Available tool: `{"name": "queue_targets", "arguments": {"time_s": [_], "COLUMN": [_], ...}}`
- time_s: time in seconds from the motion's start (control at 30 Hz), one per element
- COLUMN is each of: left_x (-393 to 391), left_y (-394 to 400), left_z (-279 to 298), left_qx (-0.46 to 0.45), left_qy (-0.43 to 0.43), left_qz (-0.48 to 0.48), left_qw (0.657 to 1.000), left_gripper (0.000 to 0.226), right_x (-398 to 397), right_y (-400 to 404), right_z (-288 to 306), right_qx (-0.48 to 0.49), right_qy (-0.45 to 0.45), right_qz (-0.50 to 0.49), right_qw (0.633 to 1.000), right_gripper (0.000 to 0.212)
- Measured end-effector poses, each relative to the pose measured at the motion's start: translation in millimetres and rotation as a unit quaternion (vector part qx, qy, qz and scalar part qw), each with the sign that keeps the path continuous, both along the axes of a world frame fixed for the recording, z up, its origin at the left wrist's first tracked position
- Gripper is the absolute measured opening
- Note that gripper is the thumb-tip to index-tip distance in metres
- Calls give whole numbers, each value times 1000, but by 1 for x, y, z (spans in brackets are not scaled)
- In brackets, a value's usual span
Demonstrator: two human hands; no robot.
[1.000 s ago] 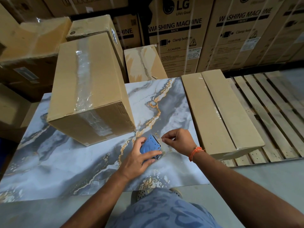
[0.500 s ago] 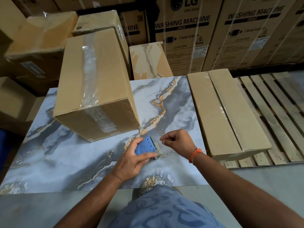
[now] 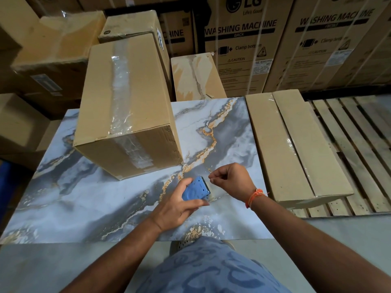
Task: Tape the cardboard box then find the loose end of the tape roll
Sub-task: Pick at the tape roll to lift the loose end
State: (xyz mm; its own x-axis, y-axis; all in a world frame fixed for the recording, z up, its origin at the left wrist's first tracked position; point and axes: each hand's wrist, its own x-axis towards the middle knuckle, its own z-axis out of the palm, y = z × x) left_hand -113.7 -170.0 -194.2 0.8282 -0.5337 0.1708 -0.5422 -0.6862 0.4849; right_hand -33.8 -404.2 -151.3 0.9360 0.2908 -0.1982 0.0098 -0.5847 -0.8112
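A marbled grey, white and gold tabletop [image 3: 69,199] fills the middle of the head view. On its far left part stands a cardboard box [image 3: 124,106], closed, with a strip of clear tape [image 3: 121,89] running along the seam of its top and down over the near end face, where it looks wrinkled and whitish.

In front of the box, near the tabletop's front edge, the left hand [image 3: 177,207] is closed around a blue tape dispenser [image 3: 195,188], thumb on the near side and fingers wrapped behind it. The dispenser is tilted, its dark toothed edge pointing up and to the right. The tape roll itself is mostly hidden behind the blue body and the hand (only a faint clear sliver shows just right of the dispenser, too thin to make out).

The right hand [image 3: 230,179] hovers just beside the dispenser's toothed edge, its thumb and forefinger pinched together with the other fingers curled in; whether a tape end sits between them I cannot tell. An orange thread bracelet [image 3: 254,197] circles that wrist.

To the right of the tabletop, a long flat carton [image 3: 296,153] wrapped in clear film lies on a wooden pallet [image 3: 357,144]. Behind everything stand tall washing machine cartons [image 3: 239,49] with black print and white straps. At the bottom edge, a blue patterned garment [image 3: 207,269] shows.
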Motion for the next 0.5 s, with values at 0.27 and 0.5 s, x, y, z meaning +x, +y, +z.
{"name": "queue_targets", "arguments": {"time_s": [0.27,0.5], "left_x": [12,22], "left_y": [6,13], "left_z": [9,33], "left_qx": [36,69], "left_qy": [28,28], "left_qz": [-13,-22], "left_qw": [999,997], "left_gripper": [34,37], "right_x": [-1,1], "right_y": [-5,-5], "right_z": [9,18], "right_qx": [17,20], "right_qy": [-8,-29], "right_qz": [-30,-42], "right_qw": [999,998], "right_gripper": [6,6]}}
